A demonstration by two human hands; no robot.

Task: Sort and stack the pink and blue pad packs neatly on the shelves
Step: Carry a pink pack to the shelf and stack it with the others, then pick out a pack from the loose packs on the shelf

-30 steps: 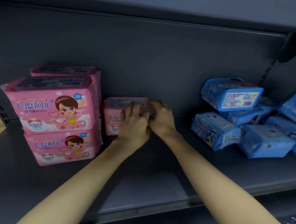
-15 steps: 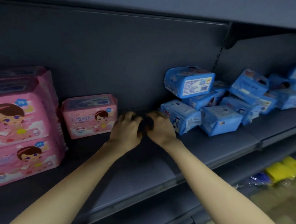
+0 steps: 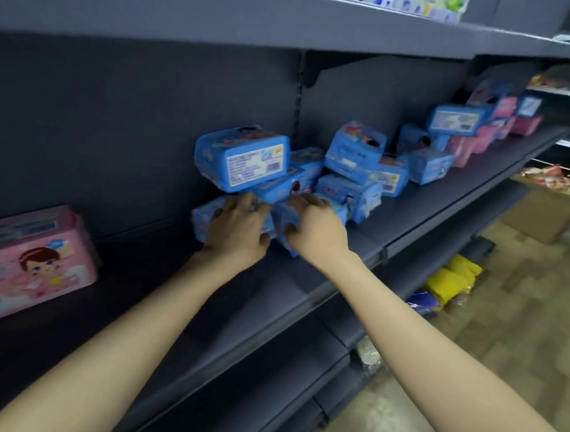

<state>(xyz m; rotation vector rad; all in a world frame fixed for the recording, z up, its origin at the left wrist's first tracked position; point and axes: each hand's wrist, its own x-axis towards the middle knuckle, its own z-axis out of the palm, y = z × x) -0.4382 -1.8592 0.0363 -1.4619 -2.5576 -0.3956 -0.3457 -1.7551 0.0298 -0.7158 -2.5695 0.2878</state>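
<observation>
Blue packs lie tumbled in a heap on the shelf, so you start at its near end. Your left hand curls over the end pack. Your right hand clasps the neighbouring pack, thumb on its front. Both look soft and glossy-wrapped, though blurred. One pink pack stands well apart, far left.

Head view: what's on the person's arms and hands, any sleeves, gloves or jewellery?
Nothing worn shows. The left hand and right hand have no gloves, and no rings or watch can be made out. The forearms are uncovered down to the picture's bottom edge, so no sleeves appear.
</observation>
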